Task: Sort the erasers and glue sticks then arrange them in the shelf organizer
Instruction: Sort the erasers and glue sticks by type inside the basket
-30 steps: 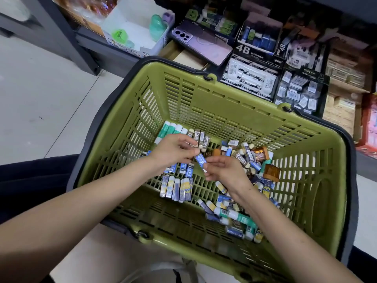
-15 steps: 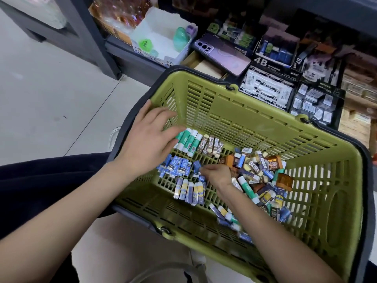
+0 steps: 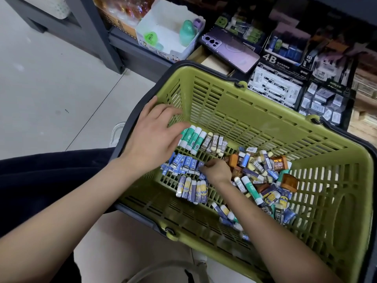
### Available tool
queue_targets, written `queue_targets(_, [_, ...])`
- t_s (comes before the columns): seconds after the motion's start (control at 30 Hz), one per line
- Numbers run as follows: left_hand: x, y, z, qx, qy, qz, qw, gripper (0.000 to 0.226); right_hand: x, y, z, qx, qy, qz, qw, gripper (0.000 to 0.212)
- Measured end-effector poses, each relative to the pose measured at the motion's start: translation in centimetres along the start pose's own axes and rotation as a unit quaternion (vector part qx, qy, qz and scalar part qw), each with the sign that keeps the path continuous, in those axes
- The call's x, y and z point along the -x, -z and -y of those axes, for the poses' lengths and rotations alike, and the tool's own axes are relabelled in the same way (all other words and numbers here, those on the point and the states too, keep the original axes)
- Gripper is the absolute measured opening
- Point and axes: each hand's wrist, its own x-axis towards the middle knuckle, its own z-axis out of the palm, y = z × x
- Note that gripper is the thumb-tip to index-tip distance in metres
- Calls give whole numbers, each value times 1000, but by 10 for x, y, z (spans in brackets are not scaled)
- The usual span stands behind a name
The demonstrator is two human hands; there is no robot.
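Blue erasers (image 3: 183, 166) — against right grip (image 3: 216, 172)

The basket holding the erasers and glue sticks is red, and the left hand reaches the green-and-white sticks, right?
Not red: the head view shows the basket is olive green. The left hand does reach the green-and-white sticks.

Matt olive plastic basket (image 3: 265, 111), slotted all round; glossy paper-sleeved erasers (image 3: 184, 166) inside; at twelve o'clock, a smooth, shiny phone (image 3: 234, 52).
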Motion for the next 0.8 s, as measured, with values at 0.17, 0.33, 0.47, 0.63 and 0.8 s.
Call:
queue_targets(0.17, [-1,-1,0,-5,-3,7,1000,24,-5,4,-1,-78,8,48,996,16])
queue_targets(0.33, [-3,-6,-6,15,-12,31,999,23,6,38,-27,-78,31,78,993,27])
queue_targets(0.47, [-10,-19,-25,109,-13,75,991,23,24,73,-65,66,57,52,995,22])
queue_targets(0.63, [-20,-64,-58,235,56,242,940,27,35,87,-85,195,102,-101,970,36])
queue_targets(0.8, [-21,-119,-85,260,103,399,873,30,28,80,-94,283,131,-133,941,47])
